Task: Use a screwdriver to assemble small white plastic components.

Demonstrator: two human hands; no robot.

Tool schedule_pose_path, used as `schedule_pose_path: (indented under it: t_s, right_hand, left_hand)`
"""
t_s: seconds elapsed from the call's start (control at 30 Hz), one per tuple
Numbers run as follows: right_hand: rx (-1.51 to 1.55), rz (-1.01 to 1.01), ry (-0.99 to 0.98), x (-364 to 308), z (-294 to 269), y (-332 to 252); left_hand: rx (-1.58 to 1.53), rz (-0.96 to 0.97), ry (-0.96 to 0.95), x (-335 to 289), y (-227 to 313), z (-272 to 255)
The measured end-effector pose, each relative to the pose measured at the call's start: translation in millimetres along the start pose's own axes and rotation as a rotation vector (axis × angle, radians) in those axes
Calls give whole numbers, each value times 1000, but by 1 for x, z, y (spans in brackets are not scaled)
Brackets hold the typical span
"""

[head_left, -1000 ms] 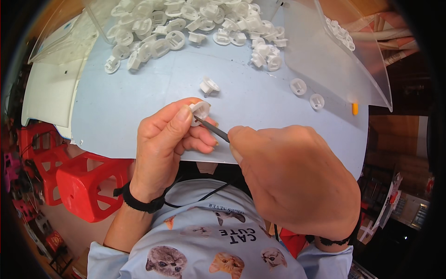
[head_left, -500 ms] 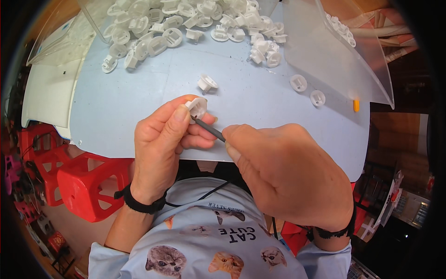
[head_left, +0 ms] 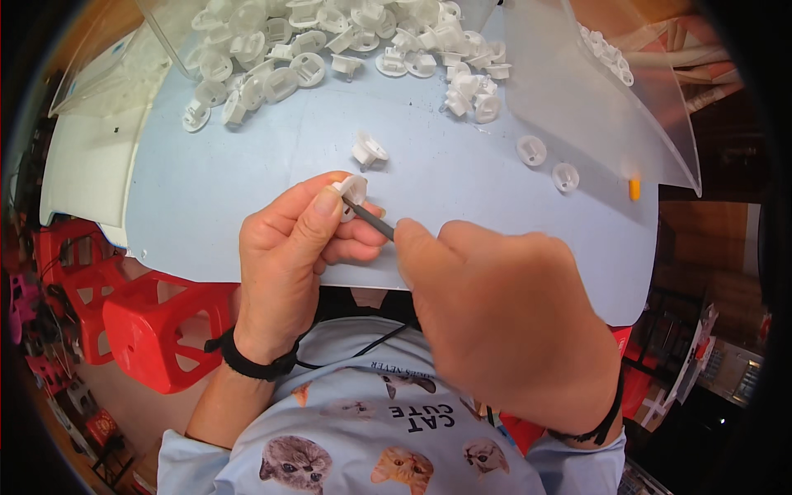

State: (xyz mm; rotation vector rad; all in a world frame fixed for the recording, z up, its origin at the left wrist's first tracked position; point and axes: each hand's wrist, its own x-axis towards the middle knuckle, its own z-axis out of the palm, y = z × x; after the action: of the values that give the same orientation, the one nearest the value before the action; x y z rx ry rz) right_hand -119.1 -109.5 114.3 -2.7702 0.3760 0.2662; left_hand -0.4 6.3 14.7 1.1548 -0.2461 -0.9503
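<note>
My left hand [head_left: 289, 227] pinches a round white plastic part [head_left: 355, 187] between thumb and fingers, just above the table. Closed around a slim dark grey rod-like tool [head_left: 376, 222] is my right hand [head_left: 507, 309]. The tool's tip meets the inner side of the white part; its far end is hidden in my fist. A single similar white part [head_left: 368, 149] lies on the table just beyond my left fingertips.
A heap of white plastic parts [head_left: 280, 82] covers the far side of the blue table [head_left: 190, 223]. Clear plastic panels [head_left: 594, 107] stand at both sides. Two white discs [head_left: 565, 176] and a small yellow piece [head_left: 634, 189] lie right. Red stools [head_left: 157, 330] stand left.
My right hand has turned and shifted slightly, and the tool's tip has moved a little up and into the white part. My left hand keeps its hold almost unmoved.
</note>
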Motion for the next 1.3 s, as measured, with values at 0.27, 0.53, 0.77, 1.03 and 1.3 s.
schedule_pose_path:
  t_s: [0.27, 0.53, 0.77, 1.03, 1.3]
  right_hand:
    - [-265, -81, 20, -9, 16, -21]
    - [181, 22, -4, -10, 14, 12]
    - [739, 98, 178, -12, 25, 32]
    - [693, 54, 230, -13, 24, 35]
    - [627, 48, 299, -17, 23, 33]
  left_hand:
    - [-24, 0, 7, -2, 0, 1]
    - [-54, 2, -6, -1, 2, -7]
    - [-161, -81, -184, 2, 6, -18]
    - [-243, -97, -221, 4, 7, -20]
    - [-282, -150, -166, 7, 10, -18]
